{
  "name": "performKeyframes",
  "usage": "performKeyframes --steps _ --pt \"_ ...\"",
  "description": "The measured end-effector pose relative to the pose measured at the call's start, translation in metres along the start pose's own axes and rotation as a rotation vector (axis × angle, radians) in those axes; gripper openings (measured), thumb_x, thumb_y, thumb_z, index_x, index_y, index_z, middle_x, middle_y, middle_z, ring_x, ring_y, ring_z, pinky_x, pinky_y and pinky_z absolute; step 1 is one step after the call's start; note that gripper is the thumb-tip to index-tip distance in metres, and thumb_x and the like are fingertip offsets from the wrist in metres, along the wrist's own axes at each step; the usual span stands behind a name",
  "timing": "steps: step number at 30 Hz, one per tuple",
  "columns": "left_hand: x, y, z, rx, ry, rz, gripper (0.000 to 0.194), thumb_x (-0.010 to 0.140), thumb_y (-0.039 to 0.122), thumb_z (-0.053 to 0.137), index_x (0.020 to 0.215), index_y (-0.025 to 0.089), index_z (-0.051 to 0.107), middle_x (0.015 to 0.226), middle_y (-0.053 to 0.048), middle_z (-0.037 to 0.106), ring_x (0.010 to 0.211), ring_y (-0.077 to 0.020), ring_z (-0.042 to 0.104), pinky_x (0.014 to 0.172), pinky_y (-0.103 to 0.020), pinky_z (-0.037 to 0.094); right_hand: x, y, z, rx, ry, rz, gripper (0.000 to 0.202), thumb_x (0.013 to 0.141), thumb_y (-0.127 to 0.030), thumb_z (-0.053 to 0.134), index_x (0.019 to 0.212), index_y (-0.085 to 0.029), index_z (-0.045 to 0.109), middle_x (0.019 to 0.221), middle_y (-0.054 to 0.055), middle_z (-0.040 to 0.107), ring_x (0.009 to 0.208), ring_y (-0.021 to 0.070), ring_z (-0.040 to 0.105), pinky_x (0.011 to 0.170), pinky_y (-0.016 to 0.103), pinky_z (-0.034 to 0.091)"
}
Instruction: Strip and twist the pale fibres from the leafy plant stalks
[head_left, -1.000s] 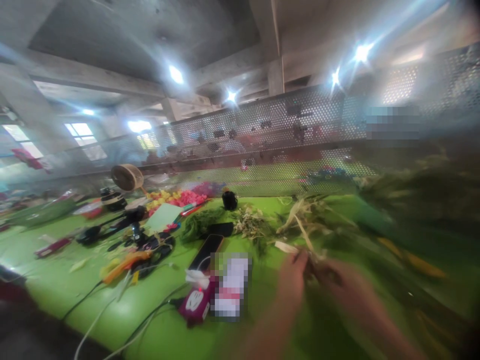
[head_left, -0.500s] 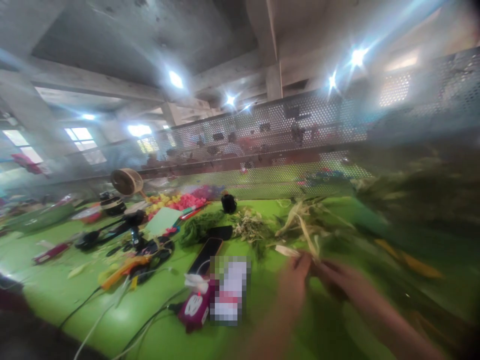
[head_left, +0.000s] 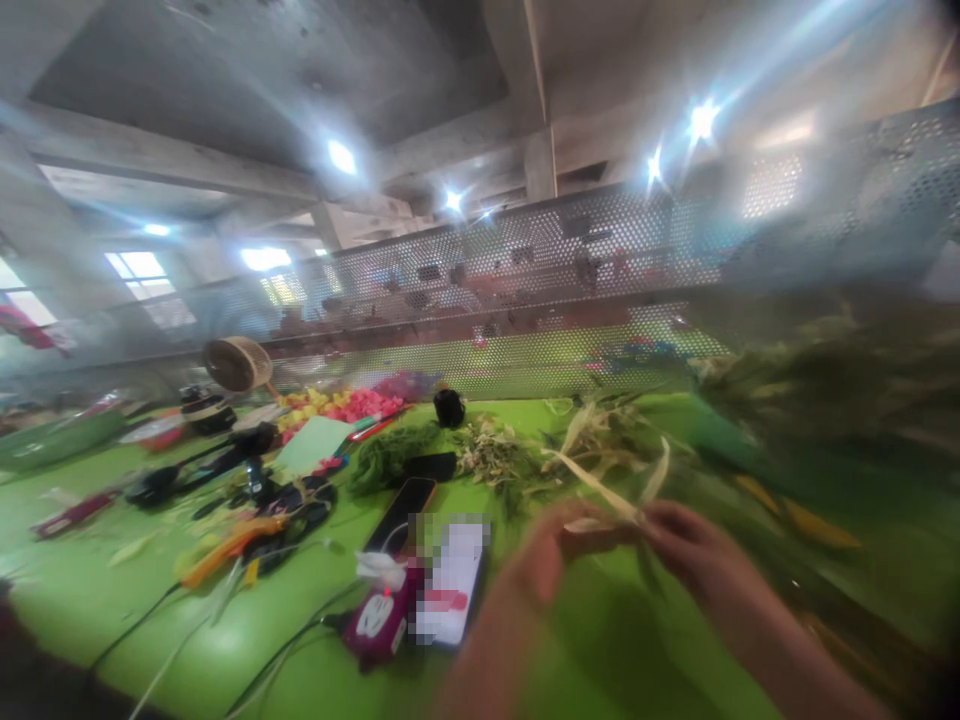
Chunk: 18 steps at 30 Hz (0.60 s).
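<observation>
Both hands are at the right front, over the green table [head_left: 300,680]. Long, narrow pale-yellow leaves [head_left: 604,488], like dried husk strips, fan up and left from between them. My right hand [head_left: 686,545] pinches the leaves near their joined lower end. The fingers of my left hand [head_left: 562,550] are closed around the same lower part, near a short pale leaf tip. Blur hides the exact fingertip contact. Just behind the hands lies a pile of similar pale and green leaves [head_left: 615,430].
A magenta power socket block [head_left: 375,620] with cables and two phones lie left of my hands. An orange glue gun [head_left: 232,550] is farther left. Green foliage, pink and yellow pieces and a black roll [head_left: 448,407] lie behind. A perforated metal screen [head_left: 525,270] rises at the back.
My hands have moved slightly apart, the left more to the left and the right to the right. The leaves now spread wider above them. The whole view has shifted a little.
</observation>
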<state>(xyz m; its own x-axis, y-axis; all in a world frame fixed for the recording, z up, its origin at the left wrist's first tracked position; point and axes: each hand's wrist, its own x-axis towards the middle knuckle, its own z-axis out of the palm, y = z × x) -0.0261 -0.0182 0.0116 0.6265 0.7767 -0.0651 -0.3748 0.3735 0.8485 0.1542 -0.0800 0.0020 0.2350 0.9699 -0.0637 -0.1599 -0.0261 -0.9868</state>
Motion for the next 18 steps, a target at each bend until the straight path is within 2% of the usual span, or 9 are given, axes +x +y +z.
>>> performKeyframes --steps 1,4,6,8,10,12,13,15,18 --pt "-0.002 0.003 -0.005 0.002 -0.033 -0.017 0.047 0.071 0.055 0.062 0.087 0.011 0.07 0.098 -0.017 0.071 0.1 -0.0332 0.063 0.098 -0.048 0.035 -0.001 -0.003 0.0 0.02 0.006 0.002 0.031 0.06 -0.045 0.078 0.081 -0.023 0.07 0.075 0.002 0.07 0.075 0.0209 0.062 0.066 0.031 0.046" --pt "-0.006 0.009 -0.015 -0.006 -0.192 -0.06 0.082 0.075 0.077 0.038 0.099 0.005 0.069 0.111 -0.023 0.066 0.11 -0.0366 0.058 0.101 -0.049 0.032 -0.004 -0.008 0.0 0.059 -0.033 0.011 0.03 0.06 -0.044 0.079 0.079 -0.022 0.07 0.079 0.003 0.07 0.08 0.0217 0.063 0.07 0.031 0.046" --pt "-0.008 0.011 -0.015 0.001 -0.24 -0.078 0.091 0.074 0.081 0.03 0.1 0.003 0.069 0.108 -0.023 0.066 0.106 -0.035 0.06 0.1 -0.047 0.034 -0.006 -0.008 0.001 0.056 -0.092 0.012 0.028 0.062 -0.042 0.078 0.077 -0.021 0.07 0.08 0.004 0.071 0.081 0.0222 0.064 0.071 0.031 0.047" --pt "-0.008 0.011 -0.01 0.04 -0.21 -0.058 0.074 0.076 0.072 0.045 0.096 0.006 0.07 0.1 -0.019 0.068 0.097 -0.0297 0.063 0.098 -0.043 0.037 -0.006 -0.005 0.003 0.053 -0.145 0.015 0.026 0.063 -0.04 0.078 0.077 -0.02 0.07 0.082 0.005 0.072 0.08 0.0233 0.065 0.072 0.033 0.048" --pt "-0.007 0.009 -0.001 0.11 -0.159 -0.005 0.048 0.07 0.052 0.069 0.094 0.011 0.07 0.096 -0.013 0.069 0.092 -0.0252 0.063 0.095 -0.039 0.039 -0.005 -0.003 0.005 0.059 -0.157 0.012 0.025 0.063 -0.039 0.078 0.076 -0.02 0.069 0.082 0.006 0.072 0.079 0.0237 0.066 0.074 0.035 0.048" --pt "-0.005 0.004 0.009 0.176 -0.149 0.017 0.045 0.062 0.04 0.079 0.096 0.014 0.068 0.098 -0.012 0.068 0.095 -0.0255 0.062 0.093 -0.038 0.041 -0.003 -0.002 0.006 0.062 -0.134 -0.007 0.027 0.063 -0.039 0.078 0.078 -0.02 0.07 0.083 0.006 0.073 0.078 0.0236 0.066 0.075 0.035 0.049" --pt "-0.004 0.0 0.013 0.187 -0.148 0.016 0.045 0.062 0.04 0.08 0.097 0.015 0.067 0.1 -0.012 0.067 0.097 -0.0256 0.061 0.092 -0.038 0.041 -0.002 -0.002 0.007 0.051 -0.114 -0.018 0.029 0.062 -0.041 0.078 0.08 -0.02 0.07 0.083 0.006 0.073 0.077 0.0236 0.066 0.075 0.036 0.049" --pt "-0.001 -0.008 0.018 0.188 -0.066 0.065 0.041 0.07 0.043 0.074 0.1 0.017 0.065 0.103 -0.01 0.066 0.098 -0.0234 0.06 0.093 -0.037 0.041 -0.002 -0.006 0.009 -0.007 -0.079 -0.035 0.035 0.062 -0.045 0.077 0.084 -0.019 0.071 0.083 0.007 0.073 0.076 0.0235 0.066 0.074 0.036 0.05" --pt "0.005 -0.019 0.017 0.229 0.008 0.096 0.042 0.075 0.045 0.068 0.107 0.02 0.061 0.105 -0.008 0.063 0.094 -0.0202 0.059 0.088 -0.033 0.043 -0.002 -0.012 0.012 -0.169 -0.028 -0.059 0.039 0.059 -0.052 0.075 0.081 -0.019 0.072 0.076 0.007 0.073 0.07 0.0226 0.065 0.066 0.033 0.05"
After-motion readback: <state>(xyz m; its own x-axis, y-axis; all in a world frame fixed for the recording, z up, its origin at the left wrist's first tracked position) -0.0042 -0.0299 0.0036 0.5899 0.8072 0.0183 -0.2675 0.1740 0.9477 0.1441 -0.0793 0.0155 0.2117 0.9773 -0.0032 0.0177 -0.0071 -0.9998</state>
